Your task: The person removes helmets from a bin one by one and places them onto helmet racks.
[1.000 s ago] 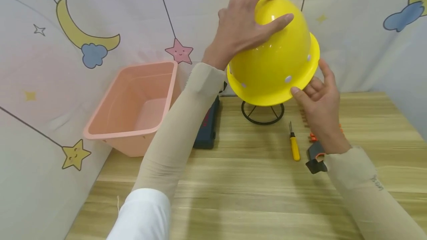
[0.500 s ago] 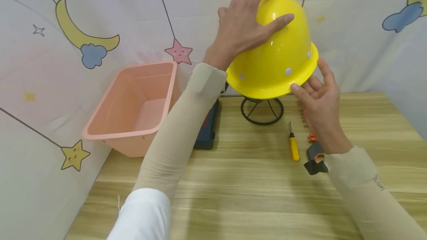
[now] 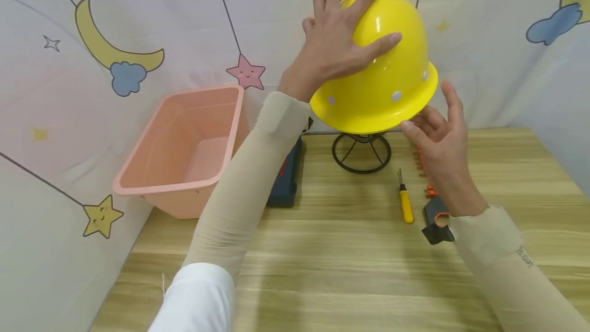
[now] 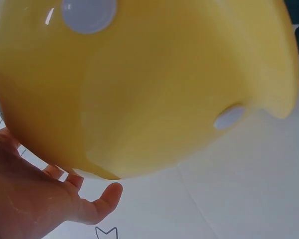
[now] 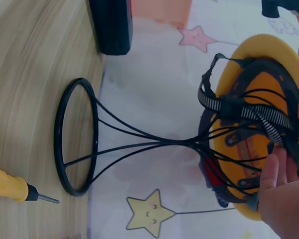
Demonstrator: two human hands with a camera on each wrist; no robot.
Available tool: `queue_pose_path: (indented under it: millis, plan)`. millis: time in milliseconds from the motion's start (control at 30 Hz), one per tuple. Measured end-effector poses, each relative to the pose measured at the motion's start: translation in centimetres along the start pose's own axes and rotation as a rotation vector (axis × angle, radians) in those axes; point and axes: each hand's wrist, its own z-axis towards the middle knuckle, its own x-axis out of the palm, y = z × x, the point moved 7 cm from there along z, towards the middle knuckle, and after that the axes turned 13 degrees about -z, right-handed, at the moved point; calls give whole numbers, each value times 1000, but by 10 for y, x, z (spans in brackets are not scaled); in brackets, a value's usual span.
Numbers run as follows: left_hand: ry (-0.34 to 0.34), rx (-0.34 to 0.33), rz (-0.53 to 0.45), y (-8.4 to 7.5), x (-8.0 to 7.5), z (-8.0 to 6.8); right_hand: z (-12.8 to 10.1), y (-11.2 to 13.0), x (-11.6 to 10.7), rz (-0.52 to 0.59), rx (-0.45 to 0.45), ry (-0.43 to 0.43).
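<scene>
A yellow hard hat (image 3: 392,83) sits dome up over a black wire stand (image 3: 361,152), whose upper wires run up inside it in the right wrist view. My left hand (image 3: 334,45) rests on the left of the dome, fingers spread and thumb straight. At the right of the brim is my right hand (image 3: 444,145), its thumb tip at the brim edge, index finger raised apart from it and other fingers beneath. The right wrist view shows those fingers by the black harness and striped chin strap (image 5: 259,112). The hat hides the stand's top in the head view.
A pink plastic bin (image 3: 180,188) stands at left. Behind my left forearm lies a dark blue case (image 3: 283,183). A yellow-handled screwdriver (image 3: 405,204) and a dark grey and orange object (image 3: 435,219) lie on the wooden table (image 3: 322,270); a patterned cloth (image 3: 184,14) hangs behind.
The hat's front brim has risen and the hat has shifted slightly left, standing more level on the stand. My right index finger has come away from the brim; my left fingers have spread.
</scene>
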Motion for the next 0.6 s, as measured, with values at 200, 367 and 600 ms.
queue_pose_path:
  millis: [200, 367, 600]
  plan:
    - [-13, -34, 31, -7, 3, 2, 0, 0, -1, -37, -7, 3]
    - [-36, -45, 36, -8, 2, 2, -2, 0, -3, -103, -17, -6]
    - [-77, -35, -1, -2, -5, -1, -4, 1, -7, -166, -39, -2]
